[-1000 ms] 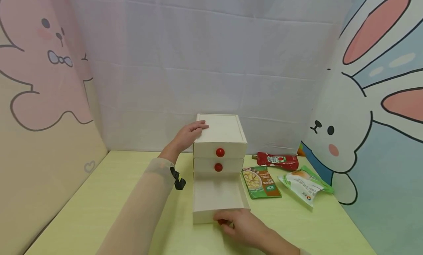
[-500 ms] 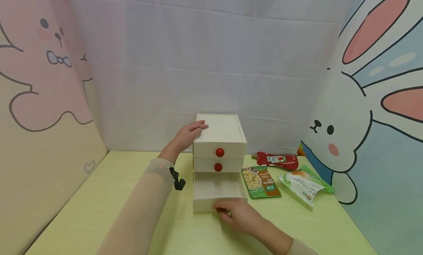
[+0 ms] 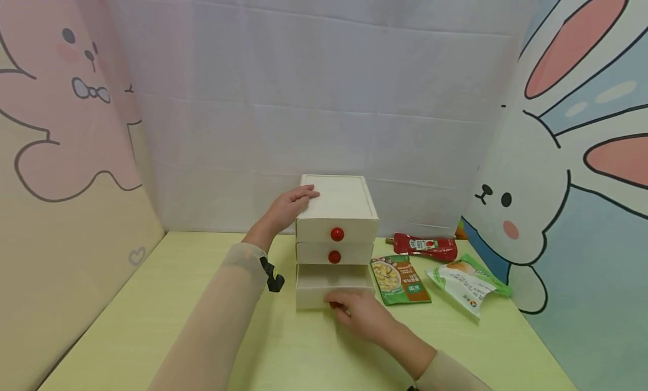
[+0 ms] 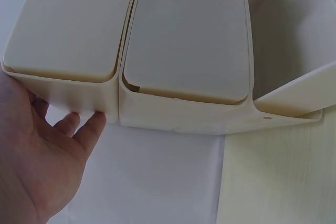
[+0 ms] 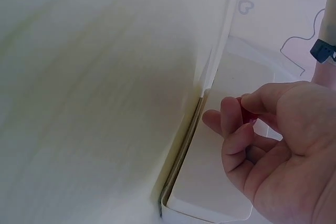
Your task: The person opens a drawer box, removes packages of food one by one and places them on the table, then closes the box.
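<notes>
A white mini drawer cabinet (image 3: 340,197) stands on the table, its upper two drawers closed, each with a red knob. The bottom drawer (image 3: 310,299) is partly pulled out, and its visible inside is bare. My right hand (image 3: 361,318) pinches that drawer's red knob (image 5: 248,114) between thumb and fingers; the knob is mostly covered. At the cabinet's upper left edge rests my left hand (image 3: 287,208), its extended fingers reaching onto the top. In the left wrist view, other fingertips (image 4: 94,121) touch the cabinet's side wall.
Right of the cabinet lies a green and brown food packet (image 3: 400,279). Behind it is a red squeeze pouch (image 3: 425,247), and farther right a white and green bag (image 3: 468,284). A white cloth (image 3: 243,126) hangs behind the table (image 3: 202,278); cartoon-printed panels flank both sides.
The bottom drawer has slid inward toward the cabinet, my right hand moving forward with its knob. My left hand has stayed in place on the cabinet.
</notes>
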A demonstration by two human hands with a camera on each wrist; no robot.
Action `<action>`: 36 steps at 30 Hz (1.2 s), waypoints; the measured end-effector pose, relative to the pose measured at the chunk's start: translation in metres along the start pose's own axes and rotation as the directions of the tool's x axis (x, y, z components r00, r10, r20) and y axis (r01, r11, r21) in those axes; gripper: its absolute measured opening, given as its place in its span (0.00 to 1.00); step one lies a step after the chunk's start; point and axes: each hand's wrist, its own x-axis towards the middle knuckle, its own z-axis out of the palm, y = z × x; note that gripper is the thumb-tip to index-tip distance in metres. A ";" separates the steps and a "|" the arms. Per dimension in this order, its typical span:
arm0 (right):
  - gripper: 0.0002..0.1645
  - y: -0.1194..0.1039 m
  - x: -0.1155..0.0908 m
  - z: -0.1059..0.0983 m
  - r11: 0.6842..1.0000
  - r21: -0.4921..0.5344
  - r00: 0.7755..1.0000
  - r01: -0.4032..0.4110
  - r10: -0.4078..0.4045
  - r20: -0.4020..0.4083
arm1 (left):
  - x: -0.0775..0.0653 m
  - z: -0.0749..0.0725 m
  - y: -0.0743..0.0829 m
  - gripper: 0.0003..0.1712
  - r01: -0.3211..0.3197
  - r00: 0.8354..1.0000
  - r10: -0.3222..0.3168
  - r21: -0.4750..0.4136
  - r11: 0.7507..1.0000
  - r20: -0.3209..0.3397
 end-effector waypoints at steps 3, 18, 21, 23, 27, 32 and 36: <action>0.15 0.001 0.004 -0.001 1.000 -0.001 1.000 -0.017 0.017 0.008 | 0.000 0.000 0.000 0.28 -0.001 1.000 0.001 0.000 1.000 -0.001; 0.14 0.008 0.021 0.002 0.998 -0.059 0.999 -0.033 0.031 -0.033 | -0.002 0.000 0.003 0.28 0.012 1.000 -0.012 -0.007 1.000 0.002; 0.14 0.009 0.023 0.002 0.998 -0.055 0.999 -0.039 0.038 -0.030 | -0.001 0.000 0.002 0.28 0.014 1.000 -0.014 -0.005 1.000 0.001; 0.14 0.010 0.025 0.001 0.998 -0.048 0.999 -0.048 0.047 -0.023 | -0.001 -0.001 0.002 0.28 0.013 1.000 -0.013 -0.006 1.000 0.000; 0.14 0.013 0.028 0.002 0.997 -0.043 0.998 -0.057 0.056 -0.022 | -0.001 -0.001 0.001 0.28 0.009 1.000 -0.009 -0.008 1.000 0.002; 0.15 0.017 0.032 0.005 0.996 -0.051 0.997 -0.074 0.073 -0.025 | 0.000 -0.001 -0.001 0.28 0.010 1.000 -0.010 -0.009 1.000 0.008; 0.16 0.018 0.035 0.005 0.994 -0.041 0.995 -0.104 0.103 -0.009 | 0.000 0.000 -0.001 0.28 0.005 1.000 -0.004 -0.015 1.000 0.013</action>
